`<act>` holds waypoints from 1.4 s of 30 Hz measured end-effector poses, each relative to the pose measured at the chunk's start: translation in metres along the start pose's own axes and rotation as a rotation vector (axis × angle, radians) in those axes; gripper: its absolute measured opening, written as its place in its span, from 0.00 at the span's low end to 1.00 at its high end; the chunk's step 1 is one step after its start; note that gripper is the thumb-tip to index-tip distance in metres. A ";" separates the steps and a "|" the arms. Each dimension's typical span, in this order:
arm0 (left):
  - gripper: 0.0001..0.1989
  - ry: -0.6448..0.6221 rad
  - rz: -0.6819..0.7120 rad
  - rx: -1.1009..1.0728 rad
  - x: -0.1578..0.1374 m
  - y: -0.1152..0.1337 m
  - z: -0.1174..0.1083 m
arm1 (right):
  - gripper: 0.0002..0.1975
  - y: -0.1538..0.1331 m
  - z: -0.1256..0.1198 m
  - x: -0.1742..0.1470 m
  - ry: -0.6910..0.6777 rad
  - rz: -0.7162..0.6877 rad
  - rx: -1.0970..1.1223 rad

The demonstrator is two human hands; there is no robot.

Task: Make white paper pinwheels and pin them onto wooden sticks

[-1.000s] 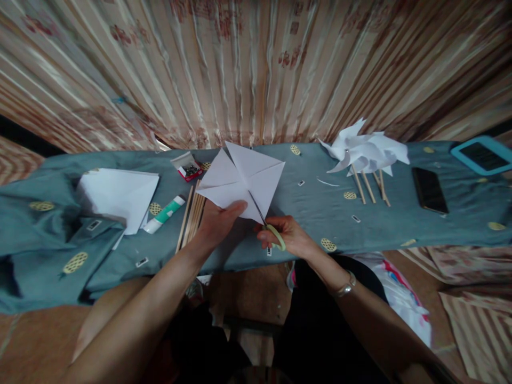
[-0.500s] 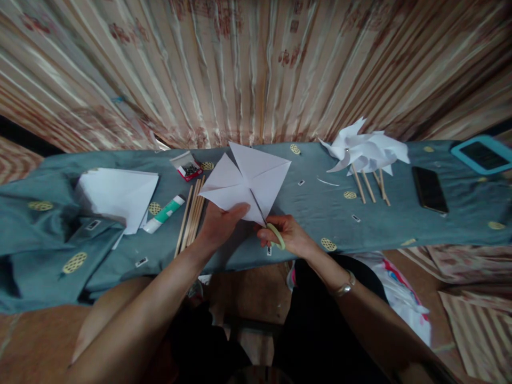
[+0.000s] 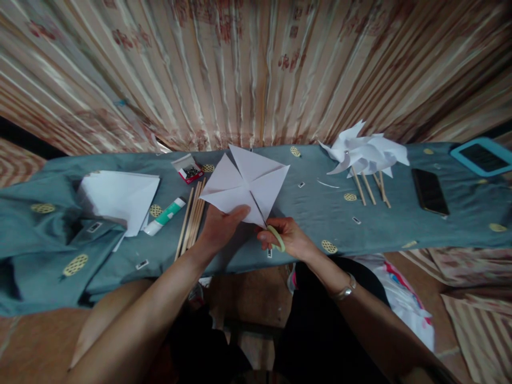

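A white square of paper (image 3: 262, 178), slit inward from its corners, is held up over the cloth-covered table. My left hand (image 3: 222, 226) is closed on its lower left edge, thumb on top and fingers mostly hidden beneath. In my right hand (image 3: 286, 234) are scissors with pale yellow-green handles (image 3: 276, 238). Their blades lie along the slit at the paper's near corner, pointing toward the centre. Just left of the paper lie several thin wooden sticks (image 3: 192, 216), partly behind my left hand.
On the left are a stack of white paper (image 3: 118, 194), a glue tube (image 3: 165, 216) and a small open box of metal pins (image 3: 188, 169). To the right lie white paper pinwheels (image 3: 364, 149) on sticks, a dark phone (image 3: 430, 191) and a blue-framed tablet (image 3: 484, 156).
The view has shifted very slightly. Both hands, the paper and the scissors keep nearly the same places, with the blades still in the near slit.
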State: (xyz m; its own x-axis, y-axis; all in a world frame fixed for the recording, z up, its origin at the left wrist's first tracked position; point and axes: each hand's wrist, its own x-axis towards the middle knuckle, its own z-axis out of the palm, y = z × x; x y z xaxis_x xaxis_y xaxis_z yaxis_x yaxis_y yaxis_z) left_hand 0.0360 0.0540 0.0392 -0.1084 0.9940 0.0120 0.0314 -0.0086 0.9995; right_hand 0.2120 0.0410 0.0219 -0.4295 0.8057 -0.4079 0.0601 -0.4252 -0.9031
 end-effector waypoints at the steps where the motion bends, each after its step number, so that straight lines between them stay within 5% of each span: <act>1: 0.11 -0.001 -0.001 -0.002 0.000 0.000 0.000 | 0.25 0.000 0.000 0.000 0.005 0.001 0.006; 28: 0.11 -0.017 -0.001 0.002 -0.001 -0.003 0.001 | 0.24 0.006 0.000 0.001 0.025 -0.041 -0.036; 36: 0.10 0.022 0.011 0.009 0.004 -0.002 -0.004 | 0.28 0.002 0.001 -0.003 -0.043 0.077 -0.084; 39: 0.12 0.094 0.020 -0.011 0.010 0.000 -0.010 | 0.28 0.004 -0.006 -0.007 -0.022 0.070 -0.227; 42: 0.12 0.118 -0.036 -0.073 0.013 0.003 -0.016 | 0.24 0.003 -0.022 -0.012 0.098 -0.019 -0.626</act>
State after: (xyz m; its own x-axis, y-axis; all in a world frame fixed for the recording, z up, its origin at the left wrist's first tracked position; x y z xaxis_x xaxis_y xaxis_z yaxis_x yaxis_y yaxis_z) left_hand 0.0187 0.0654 0.0428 -0.2241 0.9742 -0.0250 -0.0469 0.0149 0.9988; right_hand 0.2372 0.0394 0.0208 -0.3533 0.8573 -0.3745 0.5813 -0.1126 -0.8059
